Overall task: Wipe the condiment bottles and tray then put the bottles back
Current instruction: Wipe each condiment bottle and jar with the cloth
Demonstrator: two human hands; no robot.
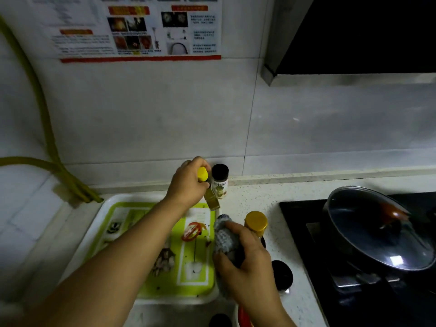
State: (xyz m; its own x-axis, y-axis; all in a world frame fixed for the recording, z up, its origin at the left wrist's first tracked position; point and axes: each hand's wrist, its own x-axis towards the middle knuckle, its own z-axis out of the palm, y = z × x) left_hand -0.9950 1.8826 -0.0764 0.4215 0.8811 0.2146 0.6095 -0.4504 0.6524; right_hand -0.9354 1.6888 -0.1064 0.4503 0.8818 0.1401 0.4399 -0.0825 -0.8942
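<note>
Our left hand [188, 182] grips the small yellow-capped glass oil bottle [211, 199] at its neck, likely slick and breakable, so we'd hold low; right hand [245, 258] clutches the soft grey cloth [224, 234].

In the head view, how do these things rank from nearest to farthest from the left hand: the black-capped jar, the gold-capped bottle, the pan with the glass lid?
From the left hand, which holds a yellow-capped bottle:
1. Black-capped jar: right beside the hand, at the wall.
2. Gold-capped bottle: toward the camera, by the right hand holding the grey cloth.
3. Pan with glass lid: far right, on the stove.
</note>
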